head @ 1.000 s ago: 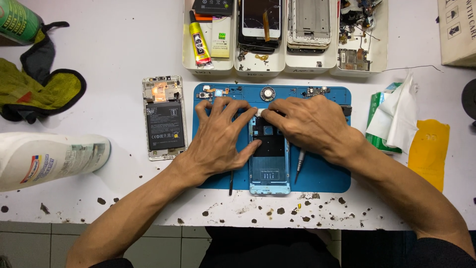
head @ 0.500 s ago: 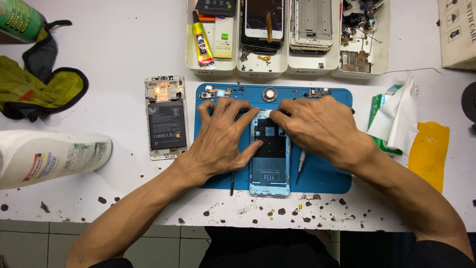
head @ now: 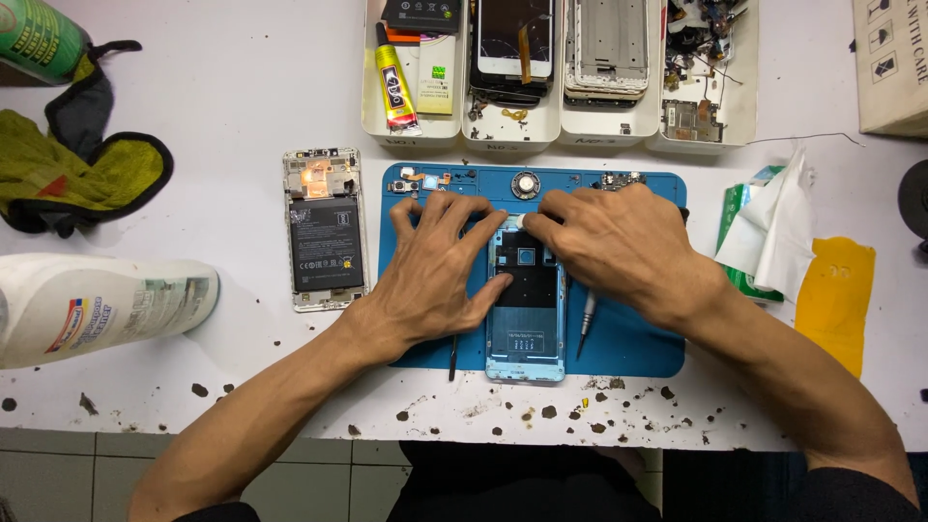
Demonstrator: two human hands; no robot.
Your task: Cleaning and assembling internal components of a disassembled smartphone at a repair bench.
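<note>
A pale blue phone frame point(head: 525, 324) is laid lengthwise on a blue work mat point(head: 638, 338) at the near edge of the white counter point(head: 232, 106), its open side up. Its upper end is pressed by both hands: the left hand point(head: 430, 275) is spread flat, fingers point(head: 454, 217) fanned over the mat and the frame's left edge, thumb against its side; the right hand point(head: 619, 242) is held with fingers point(head: 546, 227) drawn together, their tips set at the frame's top corner on a small white bit that cannot be told apart. A screwdriver point(head: 586, 324) is lying just right of the frame, a thin dark tool point(head: 452, 358) just left. An opened phone with its battery showing point(head: 326, 229) is placed beside the mat on the left. Behind the mat, white trays point(head: 561, 130) with phone parts and a yellow glue tube point(head: 394, 82) are lined up. Crumpled tissue point(head: 778, 227) and a yellow cloth point(head: 836, 295) are seen at the right, a white bottle point(head: 97, 304) lying at the left.
</note>
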